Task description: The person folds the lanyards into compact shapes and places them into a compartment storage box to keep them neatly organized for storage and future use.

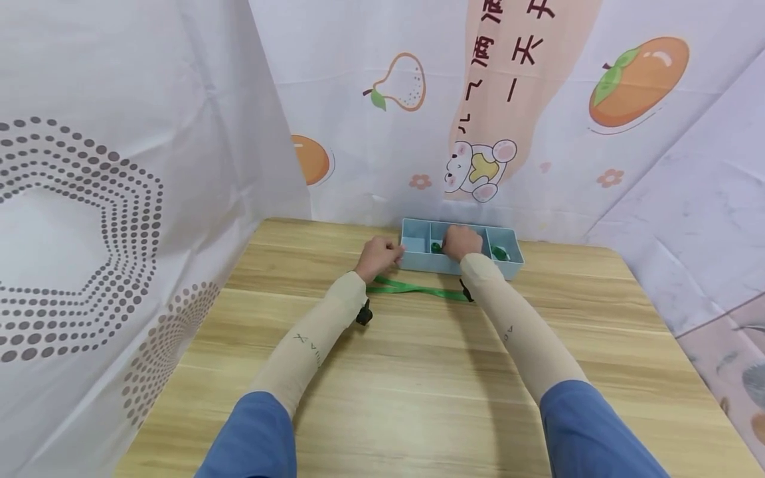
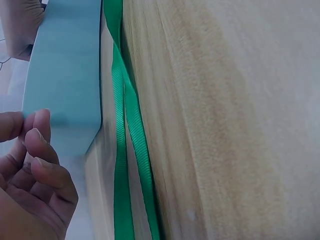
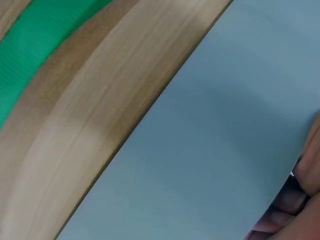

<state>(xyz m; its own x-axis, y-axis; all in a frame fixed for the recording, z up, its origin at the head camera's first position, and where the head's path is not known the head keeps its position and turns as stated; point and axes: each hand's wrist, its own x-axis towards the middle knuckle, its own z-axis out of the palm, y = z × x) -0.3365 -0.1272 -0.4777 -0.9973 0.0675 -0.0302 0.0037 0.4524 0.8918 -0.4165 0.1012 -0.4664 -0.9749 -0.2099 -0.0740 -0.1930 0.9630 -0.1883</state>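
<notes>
I have the left hand (image 1: 379, 256) at the near left corner of the blue box (image 1: 427, 262), where the thumb and a finger appear to pinch the rim. I judge that this grip steadies the box, since the right hand (image 1: 461, 243) reaches down over the front wall and could easily shove it. The fingers of the right hand bend down into the middle compartment; from my views I cannot tell whether they pinch anything or merely press together, because the wall and the knuckles hide the tips.

A small green piece (image 1: 436, 248) lies in that middle compartment, just left of the right hand. Another green piece (image 1: 500, 253) sits in the right-hand compartment, near the right hand but apart from it. The dividers probably serve to stop such small pieces mixing. The box stands at the back of the table (image 1: 394, 372), and the green ribbon (image 2: 119, 95) lies loose along its front, crossing itself between my two wrists, held by neither hand.
</notes>
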